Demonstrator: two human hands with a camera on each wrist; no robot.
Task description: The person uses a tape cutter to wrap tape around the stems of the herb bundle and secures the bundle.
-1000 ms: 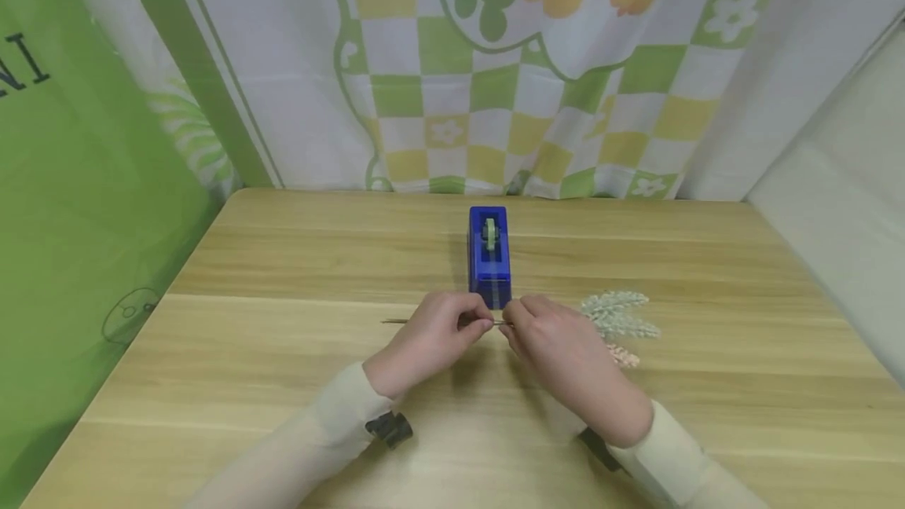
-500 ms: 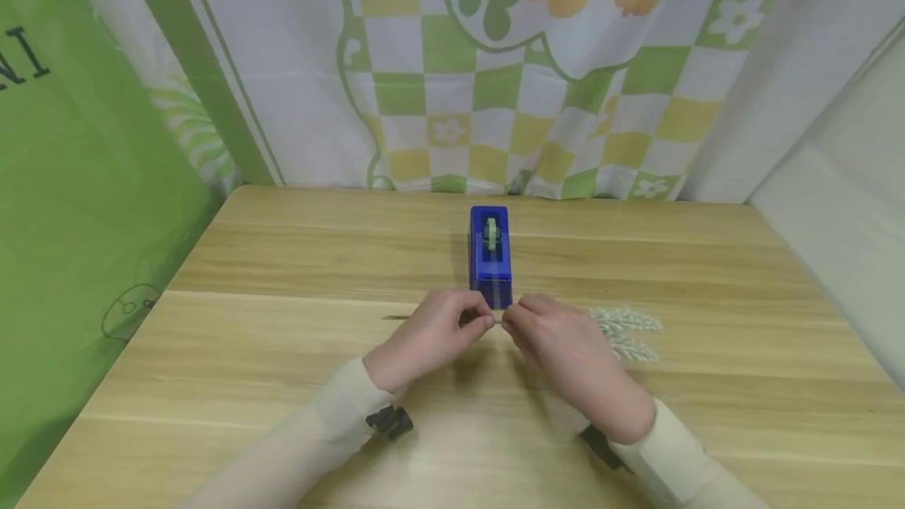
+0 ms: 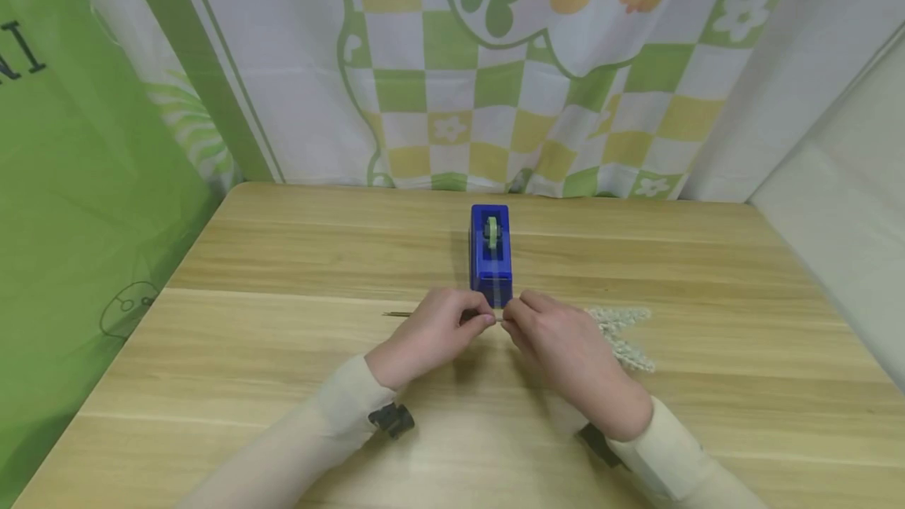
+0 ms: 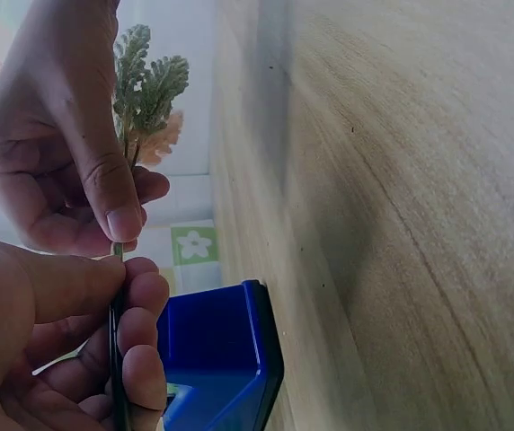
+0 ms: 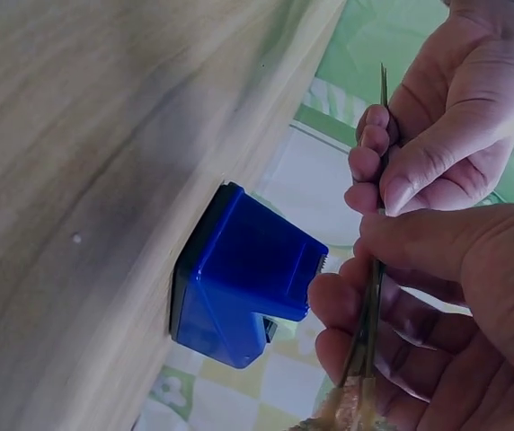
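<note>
My left hand (image 3: pixel 433 330) and right hand (image 3: pixel 562 346) pinch a thin bundle of stems (image 3: pixel 396 314), fingertips nearly meeting. It lies crosswise, bare ends past my left hand and pale green wheat-like heads (image 3: pixel 622 328) past my right. In the left wrist view the green heads (image 4: pixel 145 85) spread beside a peach-coloured one (image 4: pixel 161 139). The right wrist view has the stems (image 5: pixel 384 85) running through both hands' fingers. Just beyond the fingertips stands a blue tape dispenser (image 3: pixel 491 258), its tape roll (image 3: pixel 492 232) on top and its toothed cutter (image 5: pixel 321 263) facing me.
The wooden table (image 3: pixel 318 258) reaches back to a checked curtain (image 3: pixel 452 100). A green cloth (image 3: pixel 71 203) hangs at the left, and a pale wall (image 3: pixel 841 210) is at the right. Dark straps (image 3: pixel 391 419) show at both wrists.
The bundle has turned between the fingers: the green heads have shifted, and the peach head seen in the head view is now hidden there. Both hands stay in nearly the same place.
</note>
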